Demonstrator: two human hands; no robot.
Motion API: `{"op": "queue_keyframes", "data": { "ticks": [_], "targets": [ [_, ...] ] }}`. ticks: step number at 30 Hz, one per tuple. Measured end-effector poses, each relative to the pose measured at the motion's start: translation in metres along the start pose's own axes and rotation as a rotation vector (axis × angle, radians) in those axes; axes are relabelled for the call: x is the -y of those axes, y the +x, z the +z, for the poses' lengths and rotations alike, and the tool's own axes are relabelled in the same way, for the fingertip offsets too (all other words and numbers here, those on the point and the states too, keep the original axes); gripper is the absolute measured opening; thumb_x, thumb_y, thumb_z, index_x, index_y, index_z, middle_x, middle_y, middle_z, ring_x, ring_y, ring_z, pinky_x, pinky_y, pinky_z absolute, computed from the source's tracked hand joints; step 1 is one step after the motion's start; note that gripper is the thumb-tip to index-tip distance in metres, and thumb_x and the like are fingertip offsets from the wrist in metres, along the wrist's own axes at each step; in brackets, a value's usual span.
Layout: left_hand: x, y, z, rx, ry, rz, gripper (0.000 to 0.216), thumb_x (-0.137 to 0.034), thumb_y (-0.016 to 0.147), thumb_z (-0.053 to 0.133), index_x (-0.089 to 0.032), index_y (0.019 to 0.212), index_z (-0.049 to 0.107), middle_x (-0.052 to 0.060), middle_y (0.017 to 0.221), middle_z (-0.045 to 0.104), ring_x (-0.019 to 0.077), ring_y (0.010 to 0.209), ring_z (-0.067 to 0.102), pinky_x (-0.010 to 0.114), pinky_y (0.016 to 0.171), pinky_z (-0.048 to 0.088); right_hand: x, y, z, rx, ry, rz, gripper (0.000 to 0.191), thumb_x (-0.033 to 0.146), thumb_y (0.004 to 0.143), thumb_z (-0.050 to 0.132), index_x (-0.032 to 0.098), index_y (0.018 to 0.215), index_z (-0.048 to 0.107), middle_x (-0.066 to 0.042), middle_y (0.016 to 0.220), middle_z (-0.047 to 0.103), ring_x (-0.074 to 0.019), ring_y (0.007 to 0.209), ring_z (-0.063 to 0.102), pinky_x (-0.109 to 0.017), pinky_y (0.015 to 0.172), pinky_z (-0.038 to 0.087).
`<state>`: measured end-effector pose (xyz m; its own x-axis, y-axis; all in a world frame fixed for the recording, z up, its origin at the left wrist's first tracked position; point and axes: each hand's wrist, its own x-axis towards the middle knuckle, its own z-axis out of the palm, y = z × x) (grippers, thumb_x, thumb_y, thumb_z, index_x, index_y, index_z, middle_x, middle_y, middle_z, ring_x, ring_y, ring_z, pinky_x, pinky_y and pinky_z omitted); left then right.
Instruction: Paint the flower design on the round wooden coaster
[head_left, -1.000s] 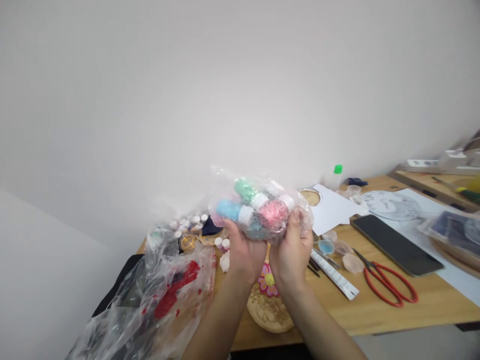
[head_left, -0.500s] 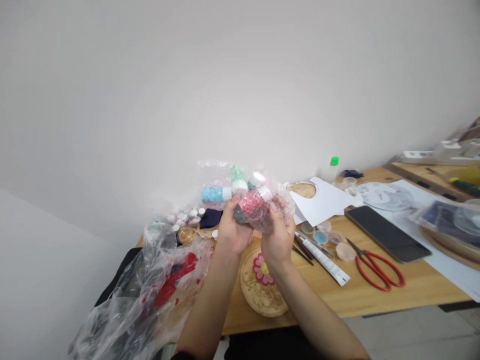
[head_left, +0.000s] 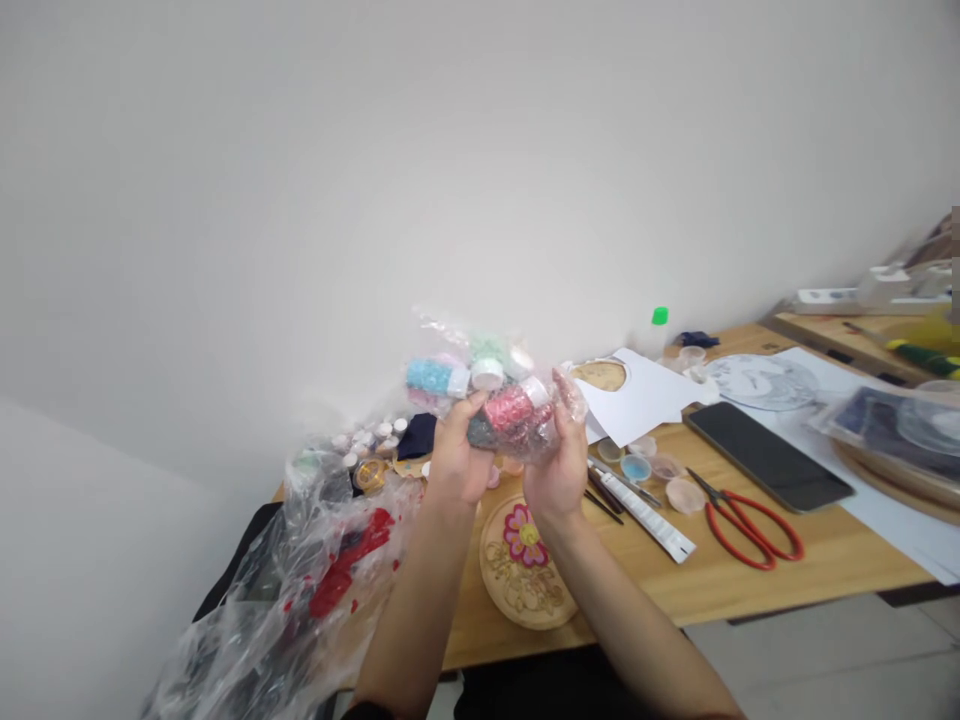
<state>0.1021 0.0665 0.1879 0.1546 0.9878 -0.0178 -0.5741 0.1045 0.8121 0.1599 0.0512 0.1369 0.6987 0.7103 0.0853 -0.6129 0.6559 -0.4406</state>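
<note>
Between my two hands, raised over the table, is a clear plastic bag (head_left: 442, 340) of small white-capped bottles. A blue bottle (head_left: 430, 377), a green bottle (head_left: 487, 352) and a red bottle (head_left: 507, 408) show through the film. My left hand (head_left: 459, 455) grips the bag from the left, its thumb near the red bottle. On the right, my right hand (head_left: 559, 465) holds the other side, with its fingers partly hidden by the film. Below the hands lies a round wooden board (head_left: 529, 590) with a pink flower (head_left: 525, 535) on it.
A crumpled clear plastic bag (head_left: 262, 590) with red pieces covers the left side, by several small white-capped bottles (head_left: 367, 440). To the right lie a white tube (head_left: 649, 518), red-handled scissors (head_left: 750, 525), small cups (head_left: 636, 468), a phone (head_left: 765, 455) and white paper (head_left: 634, 400).
The bottles in the bag have shifted and tilted a little between my hands. My right hand's fingers have risen and straightened along the bag. The view has moved slightly.
</note>
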Motion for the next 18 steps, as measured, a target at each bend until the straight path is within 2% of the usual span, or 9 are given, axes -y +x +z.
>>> {"op": "queue_keyframes", "data": {
  "ticks": [4,8,12,15,18],
  "targets": [
    [-0.001,-0.001,-0.001,0.003,0.002,-0.017,0.023,-0.022,0.069,0.075,-0.016,0.090,0.066,0.001,0.082,0.074,0.0152,0.076,0.068,0.027,0.078,0.052,-0.005,-0.006,-0.007,0.038,-0.116,0.024,0.041,0.038,0.076,0.072,0.024,0.115,0.065,-0.003,0.123,0.067,-0.0197,0.117,0.061,-0.038,0.105,0.046],
    [-0.003,-0.001,-0.003,0.049,0.001,-0.027,0.028,-0.027,0.074,0.075,-0.016,0.099,0.068,0.002,0.085,0.075,0.0163,0.079,0.070,0.027,0.081,0.054,-0.007,-0.008,-0.009,0.035,-0.097,0.056,0.050,0.039,0.075,0.075,0.024,0.121,0.060,-0.004,0.128,0.064,-0.0200,0.119,0.060,-0.041,0.109,0.043],
    [-0.004,-0.001,-0.009,0.072,-0.006,-0.057,0.026,-0.029,0.075,0.075,-0.016,0.096,0.069,0.004,0.086,0.077,0.0183,0.080,0.071,0.028,0.076,0.056,-0.002,-0.008,-0.006,0.024,-0.050,0.075,0.044,0.041,0.078,0.073,0.026,0.118,0.061,-0.001,0.120,0.068,-0.0181,0.114,0.062,-0.037,0.102,0.048],
    [-0.003,-0.001,-0.015,0.116,0.031,-0.066,0.031,-0.029,0.068,0.081,-0.016,0.093,0.070,0.004,0.083,0.076,0.0189,0.080,0.072,0.026,0.069,0.056,0.003,-0.007,-0.005,0.056,-0.088,0.066,0.037,0.041,0.076,0.075,0.026,0.109,0.067,-0.001,0.109,0.072,-0.0176,0.103,0.066,-0.035,0.093,0.054],
    [-0.002,0.001,-0.022,0.155,0.049,-0.065,0.039,-0.032,0.056,0.088,-0.016,0.087,0.071,0.003,0.079,0.076,0.0185,0.077,0.071,0.025,0.067,0.056,0.006,-0.005,-0.009,0.109,-0.166,0.032,0.031,0.040,0.074,0.077,0.025,0.101,0.071,-0.002,0.109,0.071,-0.0187,0.105,0.065,-0.039,0.099,0.050]
  ]
}}
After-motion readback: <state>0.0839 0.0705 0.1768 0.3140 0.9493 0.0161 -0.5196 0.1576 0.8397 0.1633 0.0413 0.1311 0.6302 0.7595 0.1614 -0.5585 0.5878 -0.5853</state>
